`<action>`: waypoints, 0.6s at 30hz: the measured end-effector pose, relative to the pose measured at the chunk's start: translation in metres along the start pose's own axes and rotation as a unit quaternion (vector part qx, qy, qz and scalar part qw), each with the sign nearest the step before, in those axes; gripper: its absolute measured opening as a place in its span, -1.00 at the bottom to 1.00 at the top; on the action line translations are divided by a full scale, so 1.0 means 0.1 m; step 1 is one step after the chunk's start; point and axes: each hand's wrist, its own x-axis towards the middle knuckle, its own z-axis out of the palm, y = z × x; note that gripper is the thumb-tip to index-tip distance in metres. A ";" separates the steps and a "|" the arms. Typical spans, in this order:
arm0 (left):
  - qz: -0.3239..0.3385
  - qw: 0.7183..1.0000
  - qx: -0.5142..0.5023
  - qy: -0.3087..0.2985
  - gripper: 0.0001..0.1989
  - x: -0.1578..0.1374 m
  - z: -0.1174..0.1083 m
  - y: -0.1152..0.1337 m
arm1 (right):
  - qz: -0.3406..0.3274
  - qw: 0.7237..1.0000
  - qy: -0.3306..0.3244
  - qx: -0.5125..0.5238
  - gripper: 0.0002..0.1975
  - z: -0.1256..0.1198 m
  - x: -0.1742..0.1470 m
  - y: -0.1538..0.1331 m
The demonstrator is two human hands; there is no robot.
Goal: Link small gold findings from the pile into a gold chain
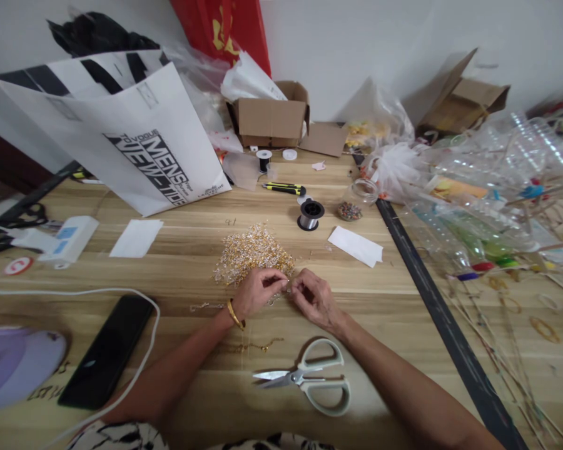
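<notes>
Both hands meet over the table at the near edge of a heap of small gold and silver jewellery pieces (253, 252). My left hand (259, 290), with a gold bangle (235, 314) at the wrist, pinches with thumb and fingertips. Close beside it, my right hand (313, 299) has its fingers curled into a pinch. What lies between the fingertips is too small to make out. Below the hands rest a short gold chain (259, 345) and white-handled scissors (312, 378), blades slightly apart. A silvery chain (207, 306) lies left of my left wrist.
Beyond the heap are a wire spool (311, 215), a box cutter (284, 189), a bead jar (354, 203) and white paper (355, 245). A phone (107, 353) and white cable (156, 325) lie left. A white bag (122, 137) stands behind; plastic bottles (483, 231) crowd the right.
</notes>
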 end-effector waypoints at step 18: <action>-0.025 1.000 -0.015 0.003 -0.89 0.00 0.02 0.02 | 0.002 1.000 0.005 0.005 -0.91 0.01 0.00 0.01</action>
